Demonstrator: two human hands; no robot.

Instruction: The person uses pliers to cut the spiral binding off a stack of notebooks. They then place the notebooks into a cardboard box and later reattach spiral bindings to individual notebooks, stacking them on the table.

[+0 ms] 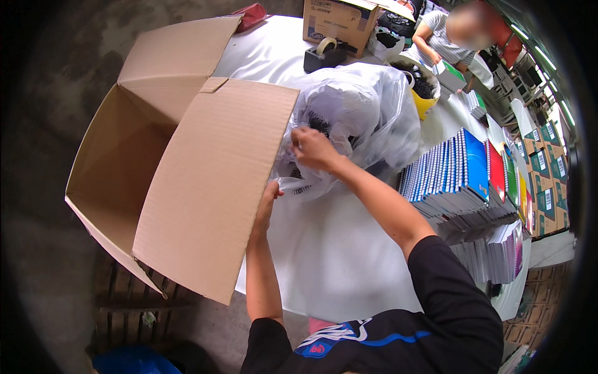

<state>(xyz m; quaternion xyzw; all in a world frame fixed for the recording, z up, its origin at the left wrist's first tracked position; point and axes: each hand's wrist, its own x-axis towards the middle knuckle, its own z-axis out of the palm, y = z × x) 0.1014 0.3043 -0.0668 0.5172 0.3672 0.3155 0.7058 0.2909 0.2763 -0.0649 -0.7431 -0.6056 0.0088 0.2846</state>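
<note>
A clear plastic bag (395, 118) lies on the white-covered table, with black spiral coils (317, 122) showing at its mouth. My right hand (313, 149) reaches over that mouth with its fingers curled closed; what they hold, if anything, is hidden. Below it, my left hand (268, 201) is closed at the bag's near edge, thumb up, partly behind a box flap. The open cardboard box (215, 181) stands at the left with its flaps spread, and its visible inside wall is bare.
Stacks of spiral notebooks (445, 171) with coloured covers stand at the right. Behind the bag are a tape dispenser (325, 57), another cardboard box (339, 25) and a yellow container (423, 103) of black coils. A co-worker (439, 31) handles notebooks at the far right.
</note>
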